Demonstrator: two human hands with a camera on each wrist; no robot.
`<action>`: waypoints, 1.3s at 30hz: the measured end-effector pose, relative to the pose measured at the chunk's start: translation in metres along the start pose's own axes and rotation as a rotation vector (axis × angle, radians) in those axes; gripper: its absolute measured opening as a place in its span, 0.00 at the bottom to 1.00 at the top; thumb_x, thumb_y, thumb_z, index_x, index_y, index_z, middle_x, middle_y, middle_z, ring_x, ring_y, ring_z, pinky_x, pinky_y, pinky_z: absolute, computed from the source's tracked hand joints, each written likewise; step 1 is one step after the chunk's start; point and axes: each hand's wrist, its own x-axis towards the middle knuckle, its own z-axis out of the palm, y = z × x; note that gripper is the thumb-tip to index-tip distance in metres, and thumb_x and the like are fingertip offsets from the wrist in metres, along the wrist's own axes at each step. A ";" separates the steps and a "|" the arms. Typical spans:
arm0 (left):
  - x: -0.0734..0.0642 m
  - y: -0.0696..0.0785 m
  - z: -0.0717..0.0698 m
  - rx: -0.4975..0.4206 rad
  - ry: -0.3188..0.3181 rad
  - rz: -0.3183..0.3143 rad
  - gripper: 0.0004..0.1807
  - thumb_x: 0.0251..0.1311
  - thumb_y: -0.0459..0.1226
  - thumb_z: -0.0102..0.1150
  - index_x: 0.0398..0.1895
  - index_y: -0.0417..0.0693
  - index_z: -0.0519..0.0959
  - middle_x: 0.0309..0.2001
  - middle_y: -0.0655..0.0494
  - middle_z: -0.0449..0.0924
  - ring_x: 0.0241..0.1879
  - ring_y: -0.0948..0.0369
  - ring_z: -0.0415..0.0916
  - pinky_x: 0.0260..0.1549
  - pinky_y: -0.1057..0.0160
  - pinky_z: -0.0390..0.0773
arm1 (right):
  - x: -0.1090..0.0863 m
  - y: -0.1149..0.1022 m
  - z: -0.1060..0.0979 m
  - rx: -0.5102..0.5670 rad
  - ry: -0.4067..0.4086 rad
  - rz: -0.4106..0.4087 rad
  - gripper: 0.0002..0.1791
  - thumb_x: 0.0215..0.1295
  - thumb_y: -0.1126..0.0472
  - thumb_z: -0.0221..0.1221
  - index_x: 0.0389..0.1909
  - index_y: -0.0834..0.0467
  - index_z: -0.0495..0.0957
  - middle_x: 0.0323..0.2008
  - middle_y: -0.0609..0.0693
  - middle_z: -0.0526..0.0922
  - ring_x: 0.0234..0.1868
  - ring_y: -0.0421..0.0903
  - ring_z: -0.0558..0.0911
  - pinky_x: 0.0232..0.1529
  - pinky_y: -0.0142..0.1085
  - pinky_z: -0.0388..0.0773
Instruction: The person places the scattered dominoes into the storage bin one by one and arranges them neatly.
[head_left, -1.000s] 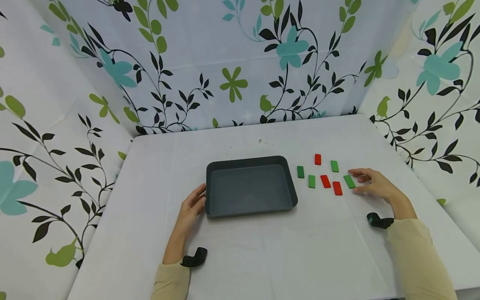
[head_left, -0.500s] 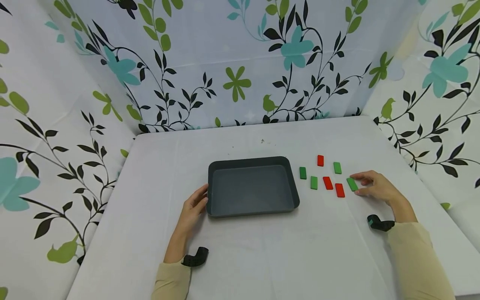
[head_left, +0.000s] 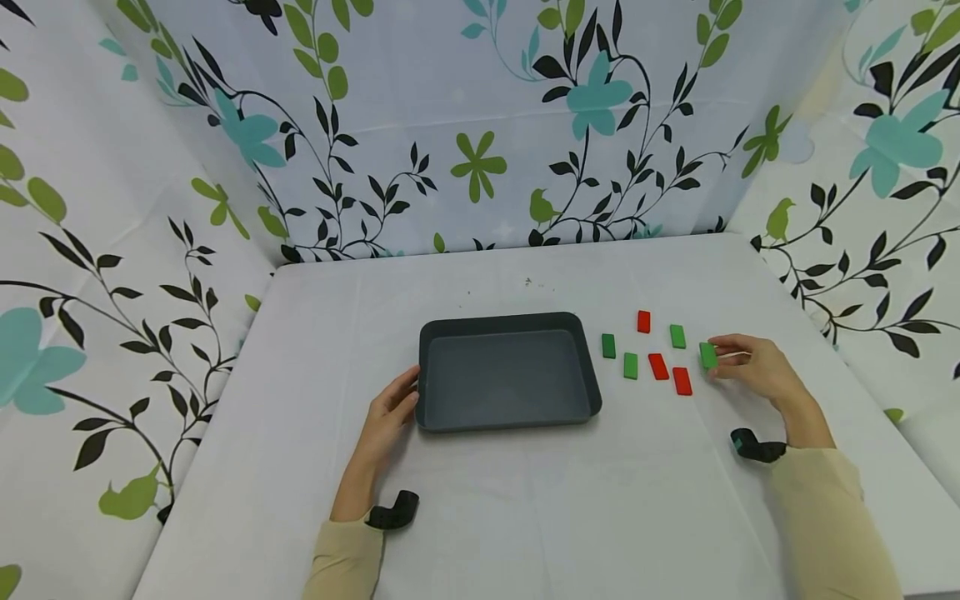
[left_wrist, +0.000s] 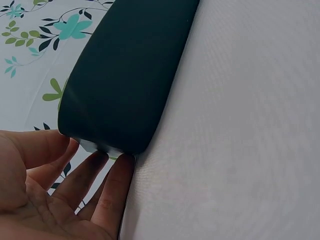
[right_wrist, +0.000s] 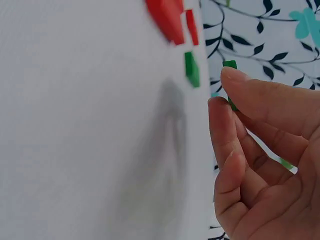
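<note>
A dark grey rectangular tray [head_left: 510, 375] lies on the white table. Against its left end my left hand [head_left: 386, 421] rests its fingertips, thumb near the rim, as the left wrist view also shows on the tray's side wall [left_wrist: 120, 75]. My right hand [head_left: 757, 371] pinches a small green block [head_left: 708, 356] between thumb and fingers. In the right wrist view that green block [right_wrist: 230, 64] is mostly covered by the thumb. Left of this hand, two red blocks [head_left: 682, 382] and a green block [head_left: 677, 336] lie flat on the tabletop.
Nearer the tray's right side lie a dark green block [head_left: 608, 346], a lighter green block [head_left: 631, 366] and a red block [head_left: 643, 322]. Patterned leaf-and-flower cloth [head_left: 480, 167] hangs along the back and both sides of the table [head_left: 487, 517].
My right hand has closed its fingers on the rightmost green block and tilted it up from the table. The left hand stays at the tray. The head view has shifted slightly.
</note>
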 end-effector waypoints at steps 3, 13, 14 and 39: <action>0.000 -0.001 0.000 0.004 0.001 -0.001 0.26 0.74 0.34 0.46 0.74 0.48 0.61 0.74 0.45 0.59 0.73 0.50 0.58 0.49 0.73 0.70 | -0.003 -0.016 0.000 0.007 0.043 -0.022 0.33 0.64 0.57 0.64 0.67 0.64 0.66 0.59 0.66 0.74 0.49 0.46 0.78 0.44 0.27 0.74; 0.000 -0.001 0.000 0.001 0.011 -0.007 0.26 0.73 0.34 0.47 0.73 0.49 0.63 0.74 0.47 0.60 0.72 0.51 0.59 0.52 0.69 0.71 | -0.005 -0.076 0.024 0.192 0.139 -0.147 0.31 0.64 0.60 0.64 0.66 0.65 0.68 0.52 0.62 0.73 0.36 0.25 0.76 0.38 0.18 0.75; 0.000 -0.001 -0.001 0.001 0.012 -0.006 0.26 0.73 0.34 0.47 0.73 0.49 0.62 0.74 0.47 0.60 0.72 0.51 0.59 0.53 0.68 0.71 | -0.003 -0.082 0.028 0.214 0.139 -0.160 0.30 0.64 0.61 0.64 0.65 0.66 0.68 0.51 0.61 0.73 0.36 0.27 0.76 0.39 0.19 0.75; 0.000 0.003 0.000 0.003 0.018 -0.015 0.26 0.73 0.33 0.46 0.73 0.48 0.63 0.73 0.45 0.60 0.71 0.49 0.61 0.51 0.68 0.71 | 0.034 -0.230 0.152 0.396 -0.024 -0.354 0.27 0.54 0.69 0.70 0.58 0.65 0.77 0.45 0.62 0.82 0.41 0.48 0.82 0.39 0.30 0.79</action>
